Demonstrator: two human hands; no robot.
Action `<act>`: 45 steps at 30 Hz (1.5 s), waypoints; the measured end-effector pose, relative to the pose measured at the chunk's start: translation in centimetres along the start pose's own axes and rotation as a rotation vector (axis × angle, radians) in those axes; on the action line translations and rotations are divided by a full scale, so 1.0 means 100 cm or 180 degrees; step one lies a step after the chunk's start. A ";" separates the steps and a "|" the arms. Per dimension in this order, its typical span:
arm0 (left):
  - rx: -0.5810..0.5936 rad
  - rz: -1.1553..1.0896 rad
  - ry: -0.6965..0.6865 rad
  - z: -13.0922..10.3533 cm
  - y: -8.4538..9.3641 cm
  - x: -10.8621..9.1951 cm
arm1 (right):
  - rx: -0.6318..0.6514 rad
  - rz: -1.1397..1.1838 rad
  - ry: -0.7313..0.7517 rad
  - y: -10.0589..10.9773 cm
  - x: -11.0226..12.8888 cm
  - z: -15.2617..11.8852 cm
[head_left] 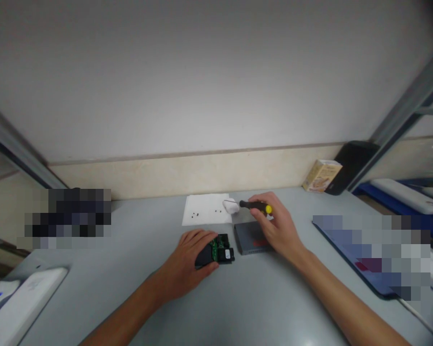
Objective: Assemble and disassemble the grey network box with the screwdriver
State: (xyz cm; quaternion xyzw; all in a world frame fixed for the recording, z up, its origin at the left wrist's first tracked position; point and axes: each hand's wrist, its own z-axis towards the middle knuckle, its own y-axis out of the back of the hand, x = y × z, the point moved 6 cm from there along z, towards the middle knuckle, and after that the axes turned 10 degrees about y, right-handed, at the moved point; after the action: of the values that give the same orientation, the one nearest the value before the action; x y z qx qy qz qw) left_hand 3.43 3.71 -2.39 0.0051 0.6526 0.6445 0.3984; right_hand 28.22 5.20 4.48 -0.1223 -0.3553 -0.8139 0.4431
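Observation:
My left hand (pixel 193 259) is wrapped round a black device with an exposed green circuit board (pixel 216 250), which rests on the grey table. Held in my right hand (pixel 276 223) is a black screwdriver with a yellow end (pixel 254 206), its thin shaft pointing left over a small white wad (pixel 231 206). Under my right hand lies a flat grey box (pixel 250 237) with red marking. A white sheet of paper (pixel 205 204) lies behind the device, with several tiny dark pieces on it, likely screws.
A yellow carton (pixel 322 176) and a black panel (pixel 351 166) stand at the back right. A blurred-out flat object (pixel 364 259) lies at the right. At the left are a white case (pixel 32 302) and a pixelated dark item (pixel 72 211). A wall closes off the back.

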 end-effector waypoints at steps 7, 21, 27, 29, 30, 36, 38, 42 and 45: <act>0.0108 -0.0043 0.0014 0.001 0.000 -0.004 | 0.0573 -0.0015 -0.0169 -0.020 -0.012 -0.005; 0.0078 -0.0044 0.0056 -0.001 0.002 -0.007 | -0.0009 0.0341 -0.0378 -0.005 -0.011 0.003; -0.0233 -0.0006 0.0170 0.002 0.000 -0.008 | -0.0191 0.0489 -0.0871 -0.003 -0.014 0.002; -0.0253 -0.0005 0.0185 0.004 -0.002 -0.011 | -0.0236 0.0508 -0.0909 -0.003 -0.014 0.001; -0.0248 -0.0008 0.0194 0.005 -0.003 -0.012 | -0.0242 0.0513 -0.0916 -0.003 -0.014 0.000; -0.0248 -0.0045 0.0208 0.006 -0.002 -0.017 | -0.0251 0.0546 -0.0874 -0.002 -0.012 0.001; -0.0257 -0.0100 0.0233 0.006 0.000 -0.016 | -0.0288 0.0577 -0.0890 -0.001 -0.012 0.000; -0.0537 -0.0363 0.0426 0.006 0.005 -0.009 | -0.0339 0.0695 -0.0944 -0.002 -0.016 -0.001; -0.0831 -0.0525 0.0594 0.007 0.009 -0.003 | -0.0274 0.0774 -0.0973 -0.005 -0.016 -0.003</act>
State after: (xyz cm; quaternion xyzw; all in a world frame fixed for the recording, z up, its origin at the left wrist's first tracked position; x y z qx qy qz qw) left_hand 3.55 4.27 -1.32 -0.1600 0.5957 0.6866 0.3849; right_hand 28.76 6.18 3.22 -0.3052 -0.3659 -0.7409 0.4733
